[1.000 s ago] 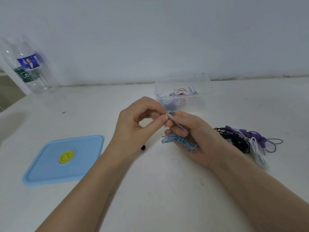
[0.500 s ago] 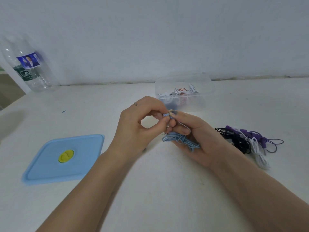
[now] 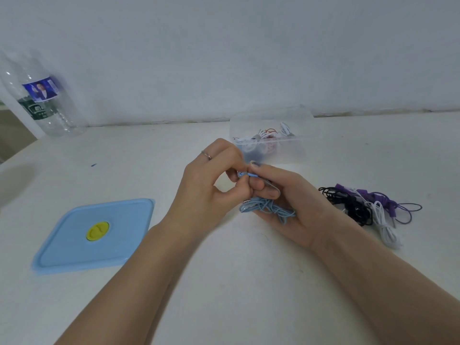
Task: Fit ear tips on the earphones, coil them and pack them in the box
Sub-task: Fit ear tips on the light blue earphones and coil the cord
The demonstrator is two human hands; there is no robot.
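While pinched: blue earbud.

Blue earphones bunched in hand, one earbud pinched; clear box behind.

Soft even light, faint shadows; bottle perhaps motion-blurred; wide-angle edge distortion.

A pale, off-white counter runs back to a light wall. On it, at the far left, stands a clear plastic bottle with a blue label. Nearer on the left lies a light blue lid with a yellow round centre. A clear plastic box sits toward the back, holding earphones. On the right lies a heap of black, white and purple earphones
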